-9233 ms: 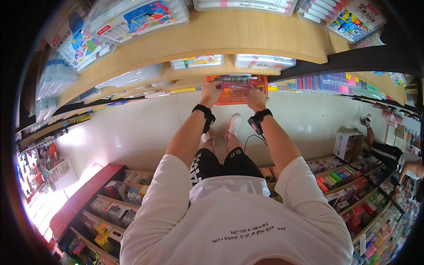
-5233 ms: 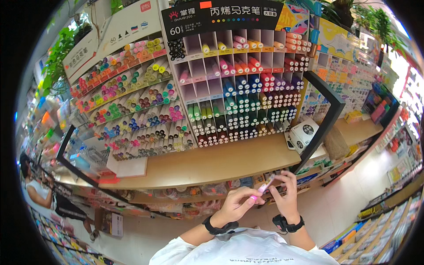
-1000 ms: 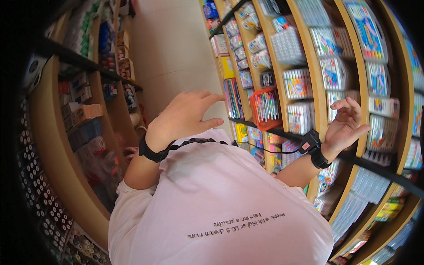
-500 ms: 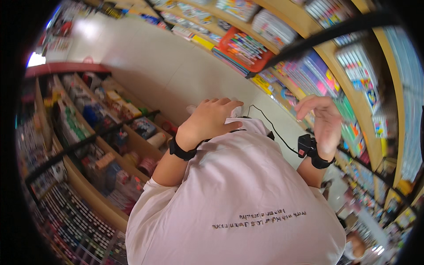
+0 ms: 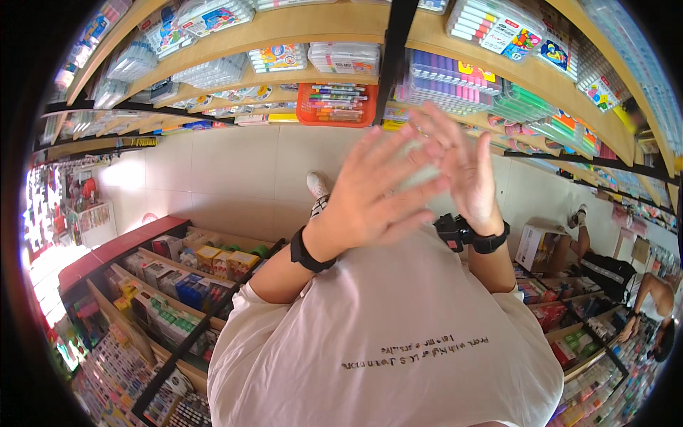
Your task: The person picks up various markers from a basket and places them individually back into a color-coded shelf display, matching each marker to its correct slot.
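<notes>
- While the left hand (image 5: 384, 188) crosses the view in front of the chest, its fingers are spread wide, back uppermost and motion-blurred; no object shows in it
- Just to its right, the right hand (image 5: 471, 181) has its thumb raised and its palm partly facing the other hand; its fingers look extended and loosely parted, though blur hides their exact spacing; it holds nothing visible
- Both sets of fingertips overlap in view; whether the 2 hands touch cannot be told
- Beyond them, well apart from both hands, the orange plastic basket (image 5: 338, 124) sits by the low shelves, just left of the black upright post (image 5: 393, 60); slim marker pens (image 5: 338, 99) lie side by side in it
- Judged by how things lie, several pens are already gathered in the basket and neither hand carries 1; whether anything is left to do there, this view does not settle
- Right of the post, clear cases of purple markers (image 5: 455, 80) stand on a shelf, with green-toned cases (image 5: 523, 105) beside them; farther right, another person (image 5: 605, 270) is near a cardboard box (image 5: 538, 245)
</notes>
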### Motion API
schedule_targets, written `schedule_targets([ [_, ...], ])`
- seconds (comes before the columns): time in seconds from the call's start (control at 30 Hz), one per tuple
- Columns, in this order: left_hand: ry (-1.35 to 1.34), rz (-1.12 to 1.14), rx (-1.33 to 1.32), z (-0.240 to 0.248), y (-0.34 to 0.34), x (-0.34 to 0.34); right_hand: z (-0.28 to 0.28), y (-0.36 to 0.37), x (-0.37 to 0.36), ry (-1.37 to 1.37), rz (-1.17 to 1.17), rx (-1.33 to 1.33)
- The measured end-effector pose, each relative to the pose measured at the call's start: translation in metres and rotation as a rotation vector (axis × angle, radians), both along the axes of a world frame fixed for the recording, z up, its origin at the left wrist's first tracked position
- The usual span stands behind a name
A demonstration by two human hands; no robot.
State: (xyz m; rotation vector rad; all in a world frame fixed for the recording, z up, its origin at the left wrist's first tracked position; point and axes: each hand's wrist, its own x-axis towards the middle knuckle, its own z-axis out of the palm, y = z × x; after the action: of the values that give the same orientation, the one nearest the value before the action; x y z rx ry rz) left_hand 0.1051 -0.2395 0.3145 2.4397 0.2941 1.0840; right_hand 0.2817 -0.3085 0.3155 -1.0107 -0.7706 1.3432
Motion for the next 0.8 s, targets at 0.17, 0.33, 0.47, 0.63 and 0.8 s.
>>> schedule_targets([
  [0.17, 0.403, -0.039, 0.305, -0.05, 0.048, -0.068, 0.004, 0.023, -0.078, 0.561, 0.108, 0.0],
  [0.33, 0.963, 0.031, -0.276, -0.105, 0.129, -0.196, 0.001, 0.061, -0.126, 0.258, 0.068, 0.349],
  [0.47, -0.043, -0.087, -1.327, -0.126, 0.135, -0.21, -0.067, 0.113, -0.23, -0.865, -0.346, 0.378],
  [0.63, -0.239, -0.255, -1.207, -0.084, 0.146, -0.206, -0.24, 0.144, -0.221, -1.528, 1.019, -0.637],
  [0.8, -0.14, -0.054, -0.214, -0.066, 0.149, -0.2, -0.302, 0.114, -0.208, -1.068, 0.453, -0.397],
])
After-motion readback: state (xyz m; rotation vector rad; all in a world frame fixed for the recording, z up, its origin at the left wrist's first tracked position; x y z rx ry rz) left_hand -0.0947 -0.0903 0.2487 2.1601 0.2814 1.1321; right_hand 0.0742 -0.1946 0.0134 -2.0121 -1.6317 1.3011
